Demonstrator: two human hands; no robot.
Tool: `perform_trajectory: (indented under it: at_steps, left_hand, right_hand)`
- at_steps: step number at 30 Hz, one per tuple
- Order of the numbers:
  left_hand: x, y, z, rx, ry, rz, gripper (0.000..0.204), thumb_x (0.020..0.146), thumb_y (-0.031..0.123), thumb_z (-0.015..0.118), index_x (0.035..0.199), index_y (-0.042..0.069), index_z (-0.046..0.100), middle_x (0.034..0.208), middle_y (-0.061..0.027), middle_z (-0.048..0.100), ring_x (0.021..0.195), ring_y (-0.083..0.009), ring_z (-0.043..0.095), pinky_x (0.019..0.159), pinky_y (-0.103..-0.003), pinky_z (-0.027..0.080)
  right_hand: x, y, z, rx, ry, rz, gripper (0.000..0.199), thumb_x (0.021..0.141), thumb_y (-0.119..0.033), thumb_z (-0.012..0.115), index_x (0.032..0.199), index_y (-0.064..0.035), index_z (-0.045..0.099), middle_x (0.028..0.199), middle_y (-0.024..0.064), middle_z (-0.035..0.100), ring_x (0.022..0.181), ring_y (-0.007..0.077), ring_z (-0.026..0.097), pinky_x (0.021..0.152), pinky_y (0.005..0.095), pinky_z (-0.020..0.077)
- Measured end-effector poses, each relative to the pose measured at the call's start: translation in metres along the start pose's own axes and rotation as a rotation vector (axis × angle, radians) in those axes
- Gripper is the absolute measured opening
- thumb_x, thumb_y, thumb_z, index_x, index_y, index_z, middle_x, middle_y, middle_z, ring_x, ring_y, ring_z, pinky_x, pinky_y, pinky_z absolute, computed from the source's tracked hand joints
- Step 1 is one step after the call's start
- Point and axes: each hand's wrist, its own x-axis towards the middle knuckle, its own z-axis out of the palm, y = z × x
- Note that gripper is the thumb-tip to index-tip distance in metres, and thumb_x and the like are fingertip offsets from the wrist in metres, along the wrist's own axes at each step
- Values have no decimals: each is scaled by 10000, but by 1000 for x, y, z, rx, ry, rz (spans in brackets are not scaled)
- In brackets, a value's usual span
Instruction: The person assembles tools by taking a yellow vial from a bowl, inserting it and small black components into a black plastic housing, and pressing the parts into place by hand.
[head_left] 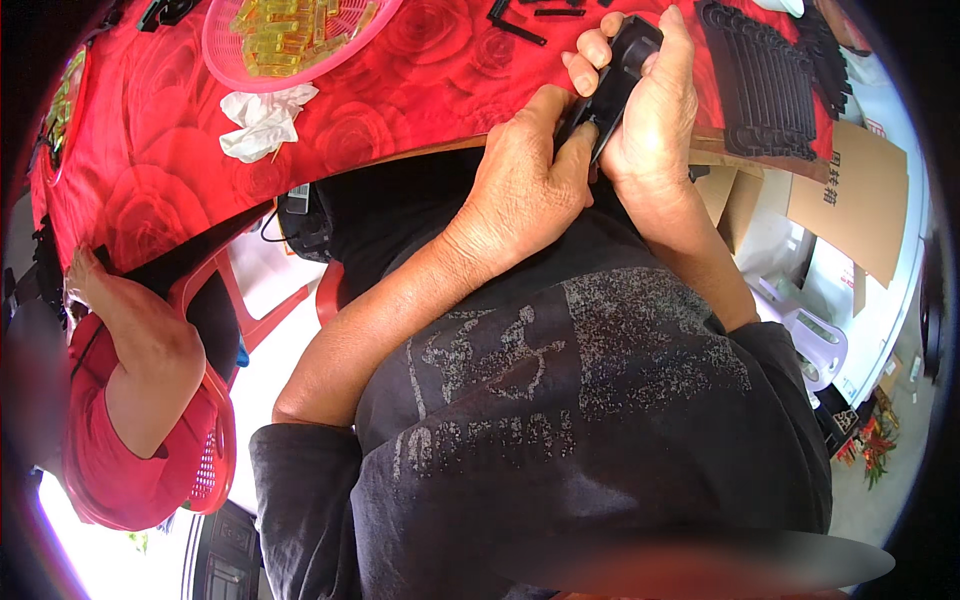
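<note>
Both hands are on a long black plastic part (612, 92) at the table's near edge, held tilted with its wider, rounded end up and away. My left hand (525, 175) grips the lower end, its thumb and fingers pressed against it. My right hand (655, 115) wraps the part from the right, with fingertips curled over its far end. Some of the part is hidden by my fingers. Beyond my hands, a few thin black strips (515, 28) lie on the red rose-patterned tablecloth (400, 110).
A pink basket (212, 60) of yellow translucent pieces (285, 38) stands at the far left, near a crumpled white tissue (262, 120). Stacked black parts (765, 90) lie at right, above cardboard boxes (850, 200). A person in red (130, 420) sits on my left.
</note>
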Motion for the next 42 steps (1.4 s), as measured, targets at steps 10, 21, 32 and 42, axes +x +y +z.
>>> perform_trajectory:
  at_steps: [10, 21, 32, 42]
  left_hand:
    - [5, -11, 2, 64, 136, 74, 133, 905, 71, 580, 935, -41, 515, 722, -249, 639, 729, -409, 682, 649, -467, 518]
    - [-19, -6, -26, -41, -150, -126, 336, 934, 12, 529, 1264, -48, 507, 998, -103, 663, 909, -147, 648, 861, -288, 514]
    - [-19, -2, -37, -153, -210, -155, 282, 958, 86, 564, 1211, -37, 567, 978, -75, 666, 891, -128, 639, 853, -274, 511]
    - [-21, 4, -42, -213, -149, -140, 294, 966, 118, 615, 1219, -26, 574, 957, -63, 672, 780, -110, 647, 732, -245, 534]
  right_hand:
    - [7, 4, 2, -62, 14, 70, 507, 1001, -576, 447, 868, -94, 529, 633, 34, 515, 527, 175, 501, 514, 287, 430]
    - [18, -3, -12, 100, -9, 52, 443, 1020, -507, 479, 879, -90, 528, 766, 22, 515, 662, 169, 523, 589, 297, 464]
    - [16, -12, -12, -18, -110, -40, 489, 1009, -544, 475, 851, -84, 533, 701, 50, 540, 631, 192, 531, 601, 304, 473]
    - [31, -44, -65, 2, -292, 137, 414, 1055, -370, 402, 1066, 17, 549, 933, 133, 580, 955, 320, 590, 1072, 520, 411]
